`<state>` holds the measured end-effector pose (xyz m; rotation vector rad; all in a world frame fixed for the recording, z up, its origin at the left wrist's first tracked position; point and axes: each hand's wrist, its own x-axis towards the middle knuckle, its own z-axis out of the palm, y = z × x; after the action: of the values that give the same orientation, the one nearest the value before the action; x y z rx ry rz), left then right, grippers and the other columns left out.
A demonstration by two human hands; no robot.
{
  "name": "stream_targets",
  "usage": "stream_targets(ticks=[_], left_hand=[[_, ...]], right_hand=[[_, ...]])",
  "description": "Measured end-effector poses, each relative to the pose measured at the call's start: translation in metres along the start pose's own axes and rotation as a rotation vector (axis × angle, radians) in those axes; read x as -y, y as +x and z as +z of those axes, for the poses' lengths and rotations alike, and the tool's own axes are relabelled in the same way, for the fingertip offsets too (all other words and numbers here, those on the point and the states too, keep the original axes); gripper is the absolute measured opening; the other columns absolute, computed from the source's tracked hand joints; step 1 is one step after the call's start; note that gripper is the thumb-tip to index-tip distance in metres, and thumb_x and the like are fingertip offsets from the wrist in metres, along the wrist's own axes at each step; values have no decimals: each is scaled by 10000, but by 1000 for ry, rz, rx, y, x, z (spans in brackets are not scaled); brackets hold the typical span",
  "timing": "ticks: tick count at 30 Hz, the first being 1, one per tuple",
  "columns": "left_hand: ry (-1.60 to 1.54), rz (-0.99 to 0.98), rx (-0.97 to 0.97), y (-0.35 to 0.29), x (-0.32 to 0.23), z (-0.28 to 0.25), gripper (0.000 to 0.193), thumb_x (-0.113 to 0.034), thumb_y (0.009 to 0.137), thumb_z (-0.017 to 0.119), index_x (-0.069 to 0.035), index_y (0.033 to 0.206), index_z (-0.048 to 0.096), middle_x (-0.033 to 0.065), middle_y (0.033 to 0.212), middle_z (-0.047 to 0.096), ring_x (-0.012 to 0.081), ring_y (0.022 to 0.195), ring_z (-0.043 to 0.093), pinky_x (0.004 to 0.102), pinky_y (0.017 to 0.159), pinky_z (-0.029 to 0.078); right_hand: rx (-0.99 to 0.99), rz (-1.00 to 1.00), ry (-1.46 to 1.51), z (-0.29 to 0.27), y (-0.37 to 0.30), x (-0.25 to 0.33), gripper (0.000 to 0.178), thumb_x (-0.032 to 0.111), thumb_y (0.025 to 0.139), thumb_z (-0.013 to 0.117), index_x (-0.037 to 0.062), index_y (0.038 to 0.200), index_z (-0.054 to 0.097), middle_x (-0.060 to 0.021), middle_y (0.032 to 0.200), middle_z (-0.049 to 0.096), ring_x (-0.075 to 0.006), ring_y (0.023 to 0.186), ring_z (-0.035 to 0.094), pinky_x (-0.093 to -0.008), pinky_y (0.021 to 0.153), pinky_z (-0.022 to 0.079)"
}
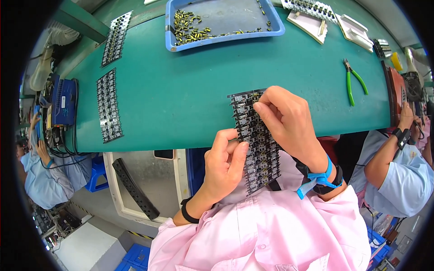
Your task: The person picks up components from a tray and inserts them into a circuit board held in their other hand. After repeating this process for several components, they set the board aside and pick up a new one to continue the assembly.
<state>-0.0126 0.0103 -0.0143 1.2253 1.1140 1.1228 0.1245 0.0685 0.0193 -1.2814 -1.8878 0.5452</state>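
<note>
Stretching across the room, a long matte-green surface (181, 99) has a co-worker in a light-blue shirt (393, 167) beyond its right end. Far back sits a shallow blue plastic tray (230, 18). A black gridded panel (260, 153) spans the near edge. At left, a blue metal box (65, 101) bears white markings too small to read. The left hand (224, 167) has its grip pinching the panel's left side; the right hand (289, 122) bunches its grip at the upper right, on what I cannot tell. Green-handled pliers (351, 83) lie rightward; tiny yellow-black cylinders (183, 27) heap in the tray.
</note>
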Motion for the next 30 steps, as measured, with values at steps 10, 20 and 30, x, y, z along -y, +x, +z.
stream_targets(ticks=[10,20,30], left_hand=[[-74,70,-23,6,-9,5,137,-42,794,437,12,910,387,8,547,482,13,406,368,162,351,268],[-120,134,-44,6,-16,5,156,-40,792,436,19,926,382,22,570,498,14,406,374,154,358,268],[-262,44,-119,4,-22,2,166,-60,801,429,18,941,386,1,582,493,2,450,370,145,388,261]], right_hand=[[-89,-126,-41,-12,15,-11,199,74,648,601,-5,755,454,-63,570,427,-184,468,395,-267,426,321],[278,435,630,-23,23,-11,198,124,696,603,12,780,463,10,618,489,-32,524,432,-173,440,347],[257,382,662,-12,23,-7,168,105,711,587,2,769,466,-12,644,523,-39,575,486,-176,460,379]])
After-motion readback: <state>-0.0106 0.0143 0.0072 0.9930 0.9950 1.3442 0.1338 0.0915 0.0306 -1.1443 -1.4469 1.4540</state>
